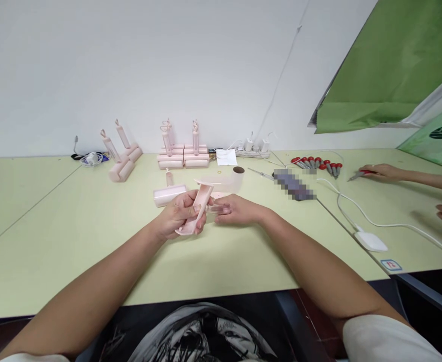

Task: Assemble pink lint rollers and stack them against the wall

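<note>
My left hand (178,217) is closed around a pale pink, trough-shaped lint roller shell (203,200), tilted with its hollow side showing. Close beside it, my right hand (241,210) grips a clear pinkish handle (219,208); whether handle and shell are joined is hidden by my fingers. Just behind my left hand lies a pink lint roller (169,195) with its handle pointing to the wall. A translucent curved cover (221,183) rests beyond my hands, next to a roll with a brown core (238,171).
Several lint rollers (183,157) stand along the wall, with others (125,163) to their left. A power strip (254,152), red-capped tools (319,164) and a blurred dark object (292,185) lie to the right. Another person's hand (384,172) holds a red-handled tool; a white cable (390,224) crosses there.
</note>
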Demonstrator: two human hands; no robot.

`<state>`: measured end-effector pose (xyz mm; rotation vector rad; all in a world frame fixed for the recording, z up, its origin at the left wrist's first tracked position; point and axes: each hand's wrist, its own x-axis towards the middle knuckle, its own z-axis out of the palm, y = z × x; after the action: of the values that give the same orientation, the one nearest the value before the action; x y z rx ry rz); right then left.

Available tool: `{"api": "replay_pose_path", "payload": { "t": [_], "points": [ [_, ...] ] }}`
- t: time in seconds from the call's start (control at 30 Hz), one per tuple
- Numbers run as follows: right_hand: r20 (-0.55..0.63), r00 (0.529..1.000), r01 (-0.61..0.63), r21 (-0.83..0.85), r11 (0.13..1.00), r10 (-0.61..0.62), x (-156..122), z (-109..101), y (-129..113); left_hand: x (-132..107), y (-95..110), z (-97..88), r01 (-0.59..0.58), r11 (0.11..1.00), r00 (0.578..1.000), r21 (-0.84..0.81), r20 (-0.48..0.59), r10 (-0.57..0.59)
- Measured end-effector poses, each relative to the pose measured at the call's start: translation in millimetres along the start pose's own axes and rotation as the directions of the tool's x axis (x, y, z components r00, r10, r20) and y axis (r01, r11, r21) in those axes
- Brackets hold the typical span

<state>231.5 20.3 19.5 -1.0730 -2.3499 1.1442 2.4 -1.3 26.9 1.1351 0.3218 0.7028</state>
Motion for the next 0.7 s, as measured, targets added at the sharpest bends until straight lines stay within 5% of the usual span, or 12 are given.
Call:
{"api": "replay_pose_path", "payload": {
  "t": [0.17,0.27,0.3,0.33,0.37,0.47,0.5,0.7],
  "points": [
    [0.136,0.986,-0.098,-0.006,0.995,0.098,-11,-32,-2,0,0,-6.6,-0.032,0.994,0.998,-0.104,-0.051,0.027],
    [0.069,0.911,-0.407,-0.015,0.913,0.407,-26,-60,7,0,4,-6.5,-0.041,0.988,0.997,-0.151,-0.069,0.030],
    [-0.121,0.847,-0.520,0.015,0.854,0.518,-33,-70,14,0,4,-6.0,-0.041,0.986,0.997,-0.159,-0.066,0.031],
    [-0.390,0.716,-0.589,0.107,0.801,0.578,-39,-80,22,0,5,-5.4,-0.042,0.986,0.998,-0.164,-0.062,0.033],
    [-0.632,0.518,-0.596,0.216,0.773,0.576,-45,-89,32,0,5,-4.8,-0.043,0.985,0.998,-0.167,-0.059,0.034],
    [-0.833,0.230,-0.564,0.307,0.766,0.503,-60,-108,67,1,3,-3.8,-0.028,0.987,0.999,-0.160,-0.047,0.021],
    [-0.838,0.185,-0.557,0.341,0.758,0.513,-63,-111,78,1,2,-3.6,-0.023,0.988,0.999,-0.155,-0.045,0.016],
    [-0.766,0.261,-0.664,0.298,0.685,0.587,-60,-110,113,3,-3,-4.1,0.015,0.990,0.999,-0.138,-0.036,-0.020]
  ]
}}
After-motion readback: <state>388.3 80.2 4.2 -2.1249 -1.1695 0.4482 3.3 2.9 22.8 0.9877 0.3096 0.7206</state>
